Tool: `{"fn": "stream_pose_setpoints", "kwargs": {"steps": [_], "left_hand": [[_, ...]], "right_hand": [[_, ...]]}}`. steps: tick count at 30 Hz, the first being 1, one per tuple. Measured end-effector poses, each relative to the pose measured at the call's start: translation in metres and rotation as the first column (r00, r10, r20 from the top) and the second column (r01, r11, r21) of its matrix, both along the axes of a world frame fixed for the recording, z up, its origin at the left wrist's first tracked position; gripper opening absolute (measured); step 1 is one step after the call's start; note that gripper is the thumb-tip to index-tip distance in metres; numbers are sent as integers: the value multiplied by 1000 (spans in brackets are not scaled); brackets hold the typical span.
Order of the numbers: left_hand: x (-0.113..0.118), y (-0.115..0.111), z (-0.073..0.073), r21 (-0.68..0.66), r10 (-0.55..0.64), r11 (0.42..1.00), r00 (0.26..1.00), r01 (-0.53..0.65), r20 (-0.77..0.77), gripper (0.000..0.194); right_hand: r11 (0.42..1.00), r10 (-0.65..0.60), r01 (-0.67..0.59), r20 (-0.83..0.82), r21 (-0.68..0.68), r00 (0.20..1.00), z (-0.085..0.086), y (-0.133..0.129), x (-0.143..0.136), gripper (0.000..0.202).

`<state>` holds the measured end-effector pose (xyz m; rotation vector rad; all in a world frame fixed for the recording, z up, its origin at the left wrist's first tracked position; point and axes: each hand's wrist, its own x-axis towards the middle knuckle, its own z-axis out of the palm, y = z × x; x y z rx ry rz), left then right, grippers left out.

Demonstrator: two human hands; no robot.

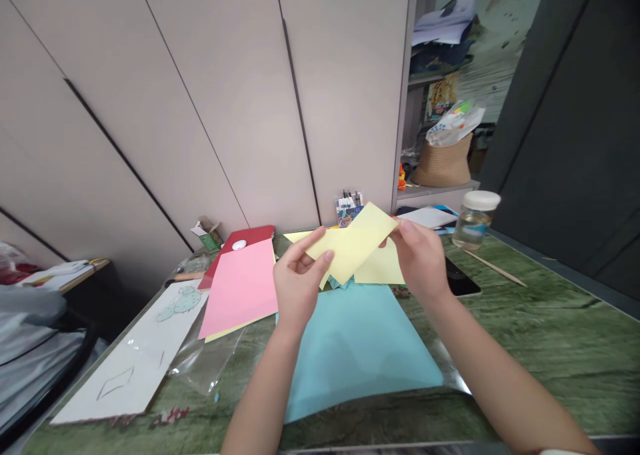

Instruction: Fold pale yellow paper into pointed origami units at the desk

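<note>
A pale yellow piece of paper [353,245], which looks folded, is held up over the table between both hands. My left hand [300,275] pinches its left end between thumb and fingers. At its upper right corner, my right hand [420,255] grips the edge, some fingertips hidden behind. Beneath them a light blue sheet [360,355] lies on the green table. Another yellow sheet [383,265] rests just behind the held paper, with crumpled blue bits partly hidden there.
To the left lie a pink sheet [243,285], a red folder [257,233] and a white sheet with drawings [135,355]. On the right are a dark phone [463,280], a wooden stick [495,268] and a lidded jar [474,221]. Pens [350,201] stand at the back.
</note>
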<state>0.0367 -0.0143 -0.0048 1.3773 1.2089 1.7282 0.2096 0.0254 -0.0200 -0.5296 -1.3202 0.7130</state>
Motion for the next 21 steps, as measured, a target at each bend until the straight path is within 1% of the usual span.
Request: {"fn": "stream_pose_setpoints", "kwargs": {"steps": [2,3,5,8,10,11,13,14,15,16,17,19,20,21], "left_hand": [[0,0,-1,-2,-10,1000,1000,10,8,42],[0,0,-1,1,-13,1000,1000,13,10,42],[1,1,-2,10,-17,1000,1000,17,14,41],[3,0,-3,19,-5,1000,1000,5,22,39],[5,0,-3,18,4,1000,1000,-4,15,39],[5,-1,-4,19,9,1000,1000,-9,9,39],[7,-1,-5,21,13,1000,1000,-13,-5,38],[7,-1,-5,23,14,1000,1000,-14,-10,37],[7,-1,-6,24,16,1000,1000,-16,-12,37],[7,-1,-6,25,17,1000,1000,-17,-11,37],[7,0,-6,25,17,1000,1000,-17,-8,37],[7,1,-6,26,14,1000,1000,-15,6,38],[6,2,-6,26,10,1000,1000,-10,15,39],[6,2,-6,25,3,1000,1000,-3,23,39]], "right_hand": [[1000,-17,17,19,-18,1000,0,-2,-1,33],[999,-50,50,36,-8,998,0,-3,-1,32],[986,-167,165,68,34,984,1,-5,-3,28],[936,-346,334,115,116,931,2,-8,-7,30],[884,-454,426,141,193,880,0,-8,-9,32],[847,-513,470,149,247,846,-1,-7,-9,32],[754,-626,548,144,361,766,-2,-6,-10,33],[719,-661,570,140,397,737,-3,-5,-9,33],[711,-669,573,142,408,730,-3,-4,-9,34],[734,-648,557,153,390,747,-3,-4,-8,33],[782,-595,518,168,347,786,-3,-3,-7,33],[897,-416,370,180,242,891,-2,-3,-6,33],[936,-322,285,174,207,931,-2,-3,-5,34],[958,-249,217,168,188,954,-2,-3,-5,35]]}}
